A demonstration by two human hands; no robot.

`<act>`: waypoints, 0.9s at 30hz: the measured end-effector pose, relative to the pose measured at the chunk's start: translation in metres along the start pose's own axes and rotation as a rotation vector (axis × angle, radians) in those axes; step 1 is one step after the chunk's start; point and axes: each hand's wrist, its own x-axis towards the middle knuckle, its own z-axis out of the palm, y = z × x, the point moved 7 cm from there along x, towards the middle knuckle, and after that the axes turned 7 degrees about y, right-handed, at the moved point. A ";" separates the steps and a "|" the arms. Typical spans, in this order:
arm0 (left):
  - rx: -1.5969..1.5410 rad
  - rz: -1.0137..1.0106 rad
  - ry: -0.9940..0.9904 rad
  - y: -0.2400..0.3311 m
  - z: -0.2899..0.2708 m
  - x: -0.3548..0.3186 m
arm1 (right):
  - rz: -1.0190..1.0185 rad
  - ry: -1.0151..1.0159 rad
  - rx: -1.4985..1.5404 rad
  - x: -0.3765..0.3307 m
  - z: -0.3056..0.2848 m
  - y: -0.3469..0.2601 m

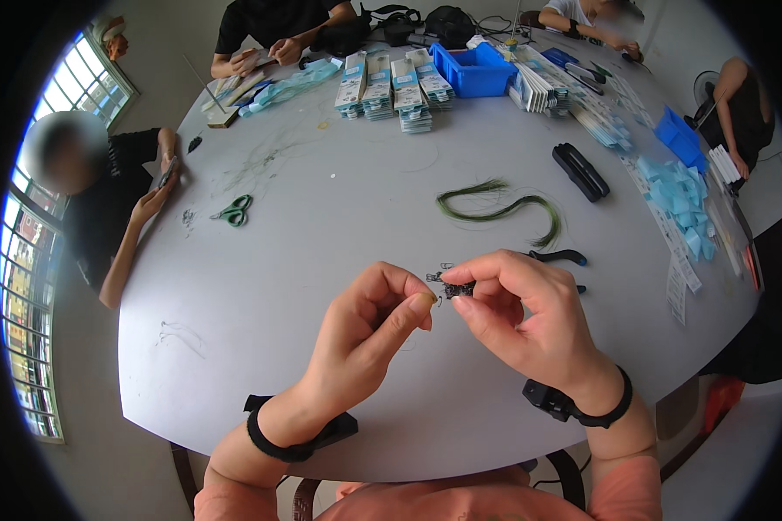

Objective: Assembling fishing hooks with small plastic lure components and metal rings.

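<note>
Over the near middle of the table my two hands face each other, fingertips close together. My left hand [365, 321] is closed in a pinch of thumb and forefinger. A tiny dark curved tip shows beside that pinch; the rest of what it holds is covered by the fingers. My right hand [530, 317] has thumb and forefinger around a cluster of small black wire pieces [458, 290]. A few of these pieces stick out past the forefinger, towards the left hand. Their exact kind is too small to make out.
Beyond my hands lie a bundle of green strands [495, 210], black-handled pliers [560, 257], a black case [580, 172] and green-handled scissors [235, 211]. Packet stacks [378, 87] and a blue bin [473, 71] stand at the back. Light-blue strips [676, 200] lie right. Other people sit around.
</note>
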 end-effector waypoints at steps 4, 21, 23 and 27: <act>0.014 -0.011 -0.012 0.000 0.001 -0.002 | -0.071 0.010 -0.041 -0.002 0.003 -0.007; 0.072 0.113 0.038 0.007 0.000 -0.006 | -0.004 0.039 0.092 -0.004 0.009 -0.001; 0.071 0.107 0.045 0.007 -0.001 -0.006 | 0.061 -0.013 0.072 -0.005 0.007 0.002; 0.057 0.151 0.037 0.009 0.001 -0.006 | 0.143 -0.053 0.215 -0.005 0.010 0.005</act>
